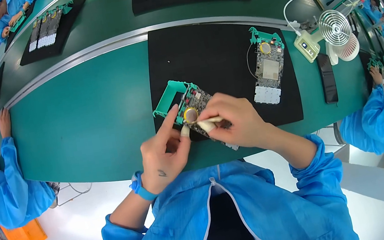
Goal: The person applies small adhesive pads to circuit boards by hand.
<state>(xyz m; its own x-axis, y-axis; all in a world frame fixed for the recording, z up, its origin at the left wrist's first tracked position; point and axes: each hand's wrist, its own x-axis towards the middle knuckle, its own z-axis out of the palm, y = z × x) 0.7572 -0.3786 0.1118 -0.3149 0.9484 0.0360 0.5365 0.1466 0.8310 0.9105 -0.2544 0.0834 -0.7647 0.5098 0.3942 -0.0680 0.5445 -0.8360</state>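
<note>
A circuit board (202, 99) with a green plastic frame (165, 100) at its upper left end lies tilted on the black mat, close to me. A round, yellow-rimmed coin cell (191, 115) sits on it. My left hand (163, 153) grips the board's left edge, index finger by the frame and thumb beside the cell; a pale finger cot covers the thumb tip. Between the thumb and fingers of my right hand (237, 119) is a short pale stick (212, 119), its tip close to the coin cell. My right hand hides the board's lower part.
A second board (271, 68) with a green frame lies on the right of the black mat (211, 47). Beyond it are a small fan (334, 25) and a black phone (327, 79). More boards rest on mats across the metal rail (93, 54). Co-workers sit at both sides.
</note>
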